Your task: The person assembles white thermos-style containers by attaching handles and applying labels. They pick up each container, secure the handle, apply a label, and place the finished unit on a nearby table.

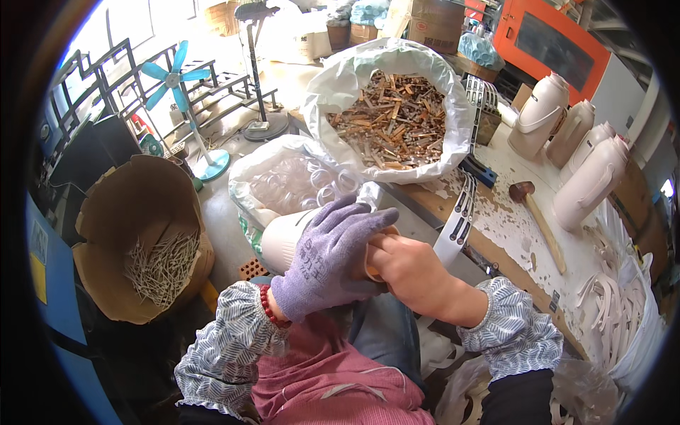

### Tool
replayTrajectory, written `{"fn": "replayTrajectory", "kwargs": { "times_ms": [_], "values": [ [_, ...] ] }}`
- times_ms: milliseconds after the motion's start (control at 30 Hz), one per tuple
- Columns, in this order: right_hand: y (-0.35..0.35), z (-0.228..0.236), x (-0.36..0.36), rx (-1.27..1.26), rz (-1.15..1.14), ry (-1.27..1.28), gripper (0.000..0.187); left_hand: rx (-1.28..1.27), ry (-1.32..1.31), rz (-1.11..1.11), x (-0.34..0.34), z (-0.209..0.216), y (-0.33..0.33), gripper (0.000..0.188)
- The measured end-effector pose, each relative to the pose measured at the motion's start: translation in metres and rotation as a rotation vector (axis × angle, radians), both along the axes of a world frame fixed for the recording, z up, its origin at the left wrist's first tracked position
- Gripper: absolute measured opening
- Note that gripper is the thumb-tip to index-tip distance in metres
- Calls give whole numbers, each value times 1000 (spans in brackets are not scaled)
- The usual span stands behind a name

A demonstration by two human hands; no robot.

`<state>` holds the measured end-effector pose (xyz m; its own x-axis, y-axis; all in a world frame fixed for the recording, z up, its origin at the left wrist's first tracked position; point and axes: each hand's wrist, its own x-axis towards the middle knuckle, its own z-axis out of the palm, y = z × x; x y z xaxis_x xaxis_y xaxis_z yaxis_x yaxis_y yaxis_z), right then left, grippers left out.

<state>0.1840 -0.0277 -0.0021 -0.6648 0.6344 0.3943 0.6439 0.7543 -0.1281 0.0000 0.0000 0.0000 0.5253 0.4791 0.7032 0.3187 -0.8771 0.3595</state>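
Note:
A cream thermos flask body [278,244] with ribbed sides lies tilted across my lap. My left hand [326,256], in a purple knit glove, is closed round it from above. At the flask's right end, an orange-brown rim [372,263] surrounds the opening. My bare right hand [407,273] is closed at this rim, its fingers curled into the mouth. The left hand and the curled fingers hide what the right hand pinches there. Just beyond the flask, a plastic bag [248,166] holds clear rings.
A white sack [457,106] of brown strips stands ahead. To the left are a cardboard drum [134,173] of thin rods and a blue fan [172,79]. On the right-hand bench are a mallet [542,227], several thermos flasks [593,180] and pale handles [602,312].

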Motion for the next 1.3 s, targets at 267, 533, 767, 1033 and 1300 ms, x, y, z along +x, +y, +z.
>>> {"fn": "replayTrajectory", "kwargs": {
  "times_ms": [267,533,767,1033,1300],
  "values": [
    [9,2,-1,42,-92,-172,13,15,-2,52,9,-1,-3,81],
    [-6,16,20,-350,248,-203,13,109,39,-31,8,-16,-20,75],
    [-14,47,-1,-255,387,-166,22,153,38,-4,-17,-15,-28,73],
    [201,-35,85,-45,-358,22,14,-368,-1181,335,-145,-16,-106,71],
    [250,-42,78,-260,-521,-88,19,-1012,16,432,-218,-96,-125,51]
  ]
}}
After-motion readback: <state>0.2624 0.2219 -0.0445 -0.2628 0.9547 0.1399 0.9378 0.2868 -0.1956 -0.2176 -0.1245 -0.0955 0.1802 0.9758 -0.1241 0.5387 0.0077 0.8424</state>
